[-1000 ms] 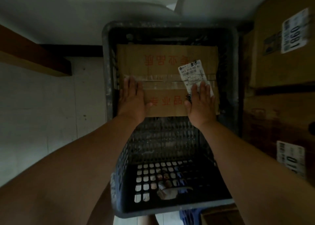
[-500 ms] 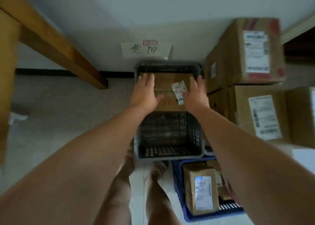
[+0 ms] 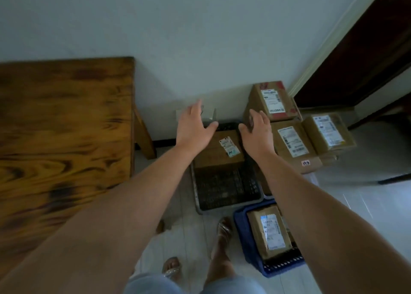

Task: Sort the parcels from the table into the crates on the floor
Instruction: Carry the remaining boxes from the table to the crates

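Observation:
A brown cardboard parcel [image 3: 216, 153] with a white label lies in the far end of the black crate [image 3: 224, 191] on the floor by the wall. My left hand [image 3: 193, 126] and my right hand [image 3: 256, 133] hover above it, fingers spread, holding nothing. A blue crate [image 3: 242, 233] nearer me holds another labelled parcel [image 3: 269, 231]. The wooden table [image 3: 62, 138] fills the left side; no parcel shows on the part I see.
Several labelled cardboard boxes [image 3: 291, 138] are stacked against the wall right of the black crate. A dark door [image 3: 360, 49] stands at the far right. My sandalled feet [image 3: 222, 229] are on the white tiled floor before the crates.
Both hands have lifted off the parcel left in the black crate. My view has risen and pulled back, so the table top and the blue crate now show.

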